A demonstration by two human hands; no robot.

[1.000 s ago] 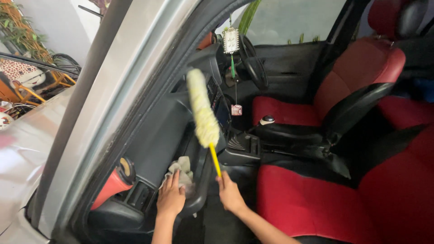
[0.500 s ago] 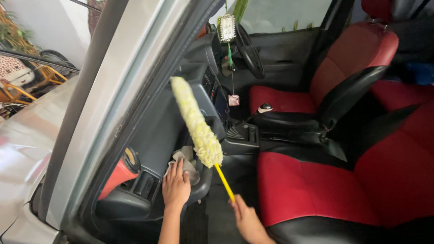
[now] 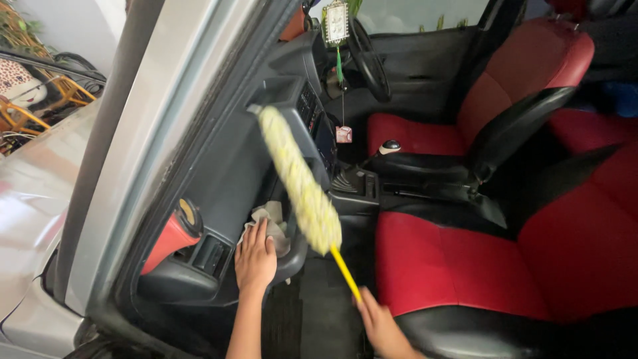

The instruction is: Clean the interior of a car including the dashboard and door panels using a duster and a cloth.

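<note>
My right hand [image 3: 382,326] grips the yellow handle of a long fluffy pale-yellow duster [image 3: 299,179], whose head lies slanted across the dark dashboard [image 3: 232,159] of a car. My left hand [image 3: 255,259] presses flat on a crumpled grey cloth [image 3: 274,223] resting on the lower dashboard shelf. Both arms reach in through the open passenger-side door.
Red and black seats [image 3: 458,266] fill the right side. A gear lever [image 3: 389,146], centre console [image 3: 355,189], steering wheel [image 3: 369,60] and a hanging ornament [image 3: 336,23] lie beyond the duster. A red air vent [image 3: 169,239] sits by the silver door pillar [image 3: 159,126].
The duster has swept down and back along the dashboard, and my right hand has drawn toward the bottom edge of the view. My left hand stays on the cloth.
</note>
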